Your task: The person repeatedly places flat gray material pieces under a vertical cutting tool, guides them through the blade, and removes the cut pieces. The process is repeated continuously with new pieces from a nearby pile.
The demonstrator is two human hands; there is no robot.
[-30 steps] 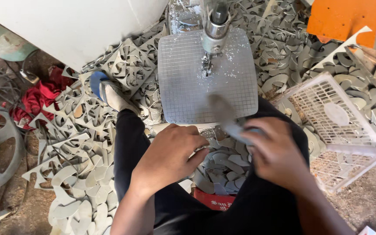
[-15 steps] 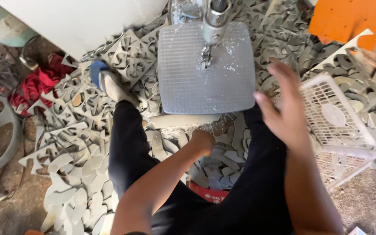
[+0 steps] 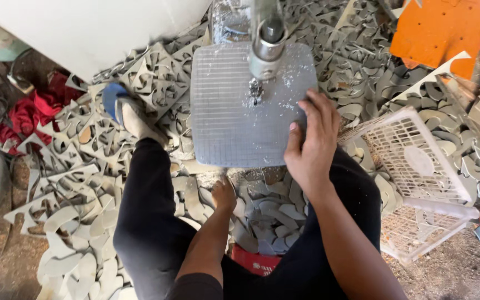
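Head cam: right hand [image 3: 309,147] lay flat, fingers spread, on the grid plate [image 3: 234,111]; left hand [image 3: 224,194] reached down into grey cutouts [image 3: 268,214], grip hidden.

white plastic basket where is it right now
In the head view the white plastic basket lies tipped on the scrap-covered floor at the right, just beyond the right hand resting on the saw table.

Single head cam, worn, looking steeply down from above the seated person's lap; close range. Saw table [image 3: 245,105] centre frame, both forearms enter from bottom edge, scrap-strewn floor [image 3: 56,211] around. No 2nd view, no overlap
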